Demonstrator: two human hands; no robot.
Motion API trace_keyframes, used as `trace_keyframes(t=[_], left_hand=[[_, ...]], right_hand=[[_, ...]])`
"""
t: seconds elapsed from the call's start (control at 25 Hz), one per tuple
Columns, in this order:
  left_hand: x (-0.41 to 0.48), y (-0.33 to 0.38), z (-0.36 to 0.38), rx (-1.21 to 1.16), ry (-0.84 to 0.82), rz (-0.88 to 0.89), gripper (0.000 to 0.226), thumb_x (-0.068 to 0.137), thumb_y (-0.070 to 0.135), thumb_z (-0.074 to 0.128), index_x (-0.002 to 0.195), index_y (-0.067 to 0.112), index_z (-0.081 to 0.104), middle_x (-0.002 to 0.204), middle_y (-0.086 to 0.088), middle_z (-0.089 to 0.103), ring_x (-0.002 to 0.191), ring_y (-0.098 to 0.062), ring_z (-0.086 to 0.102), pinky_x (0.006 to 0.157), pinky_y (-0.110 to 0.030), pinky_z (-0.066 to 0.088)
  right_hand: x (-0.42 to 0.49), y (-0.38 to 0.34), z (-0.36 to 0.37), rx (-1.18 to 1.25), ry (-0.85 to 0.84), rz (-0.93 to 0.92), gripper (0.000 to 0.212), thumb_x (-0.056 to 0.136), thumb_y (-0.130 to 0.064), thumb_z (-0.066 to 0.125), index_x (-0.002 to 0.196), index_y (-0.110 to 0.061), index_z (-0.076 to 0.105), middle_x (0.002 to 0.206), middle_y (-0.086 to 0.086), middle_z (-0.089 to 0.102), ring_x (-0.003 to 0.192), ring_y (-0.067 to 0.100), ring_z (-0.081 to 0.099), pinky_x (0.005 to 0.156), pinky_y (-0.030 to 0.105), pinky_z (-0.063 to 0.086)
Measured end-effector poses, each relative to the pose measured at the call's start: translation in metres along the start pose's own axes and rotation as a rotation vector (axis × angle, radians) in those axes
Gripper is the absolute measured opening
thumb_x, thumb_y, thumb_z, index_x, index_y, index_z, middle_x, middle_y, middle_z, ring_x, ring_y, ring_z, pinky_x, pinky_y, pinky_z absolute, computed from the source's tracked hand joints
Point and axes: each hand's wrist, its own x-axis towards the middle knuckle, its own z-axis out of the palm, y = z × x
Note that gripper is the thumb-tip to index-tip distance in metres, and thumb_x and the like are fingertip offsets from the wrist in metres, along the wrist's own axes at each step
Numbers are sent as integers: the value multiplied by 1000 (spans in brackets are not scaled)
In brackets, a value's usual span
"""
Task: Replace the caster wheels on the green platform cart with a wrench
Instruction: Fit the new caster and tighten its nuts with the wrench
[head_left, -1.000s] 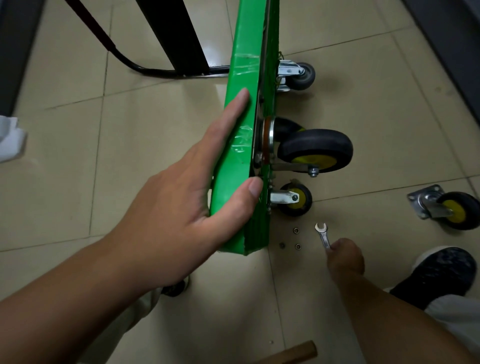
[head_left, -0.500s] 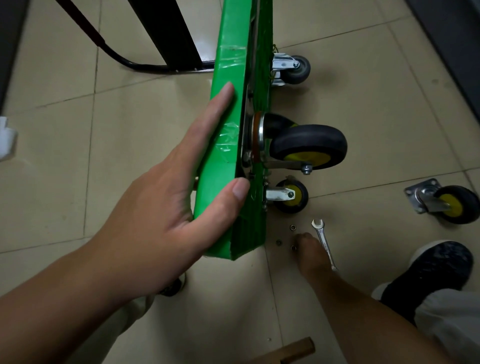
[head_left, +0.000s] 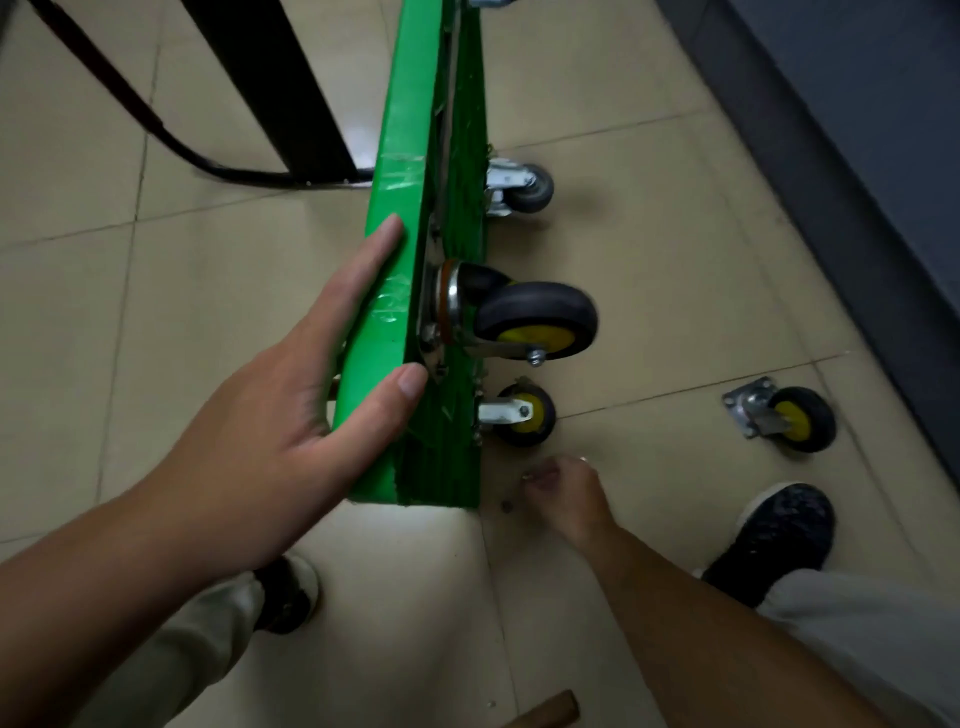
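The green platform cart (head_left: 405, 234) stands on its side edge on the tiled floor. My left hand (head_left: 291, 441) grips its upper edge, thumb on the underside. On the underside are a large black-and-yellow caster (head_left: 535, 322), a smaller yellow one (head_left: 524, 415) at the floor, and a grey one (head_left: 524, 189) farther off. My right hand (head_left: 566, 493) is down on the floor beside the cart's near corner, fingertips pinched on a small nut (head_left: 527, 474). Another nut (head_left: 506, 504) lies loose beside it. Only the wrench's silver tip (head_left: 583, 459) shows past my knuckles.
A loose black-and-yellow caster (head_left: 784, 418) with its mounting plate lies on the floor to the right. My shoes (head_left: 774, 535) are planted either side of the cart. A black frame leg (head_left: 270, 88) and bar stand behind it, and a dark wall base (head_left: 857, 156) runs along the right.
My right hand let go of the wrench on the floor, moved left to the loose nuts and closed its fingers there. My left hand kept its hold on the cart.
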Motion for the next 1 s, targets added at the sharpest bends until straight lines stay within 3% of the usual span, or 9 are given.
trace_keyframes(t=[0.08, 0.2, 0.4, 0.52, 0.84, 1.0], left_hand=[[0, 4, -2, 19, -4, 12, 74, 82, 71, 41, 149, 66, 10, 140, 48, 34, 122, -9, 57, 103, -47, 49], [0, 7, -4, 34, -26, 21, 75, 80, 75, 39, 149, 67, 8, 135, 45, 36, 114, -14, 62, 97, -46, 52], [-2, 4, -4, 11, -43, 15, 76, 80, 76, 39, 148, 68, 6, 145, 22, 45, 111, -16, 63, 94, -47, 54], [3, 1, -2, 49, -53, 25, 77, 81, 75, 38, 149, 65, 4, 146, 19, 44, 108, -17, 63, 90, -47, 54], [6, -3, 0, 60, -28, 17, 75, 81, 71, 37, 148, 66, 5, 130, 16, 53, 92, -4, 62, 76, -40, 53], [6, -3, 0, 64, -31, 22, 76, 81, 70, 38, 149, 65, 4, 134, 18, 51, 94, -12, 64, 78, -39, 52]], right_hand=[[-15, -48, -21, 172, 30, -56, 18, 77, -12, 80, 77, -25, 68, 72, -9, 68, 69, 8, 65, 72, 28, 56], [-48, -115, -42, 501, 46, -185, 16, 78, -9, 83, 80, -19, 70, 72, -4, 69, 67, 9, 65, 66, 22, 54], [-89, -173, -51, 781, 42, -278, 11, 84, -12, 80, 90, -17, 73, 83, 1, 75, 82, 15, 72, 79, 28, 59], [-89, -184, -47, 834, 2, -271, 11, 87, -11, 76, 97, -15, 72, 91, 4, 76, 90, 17, 73, 87, 32, 59], [-78, -190, -42, 890, -29, -317, 13, 88, -9, 75, 100, -13, 72, 96, 7, 77, 95, 19, 74, 88, 31, 58], [-80, -188, -45, 848, -24, -364, 15, 88, -7, 76, 101, -12, 73, 96, 8, 77, 95, 23, 74, 91, 38, 58]])
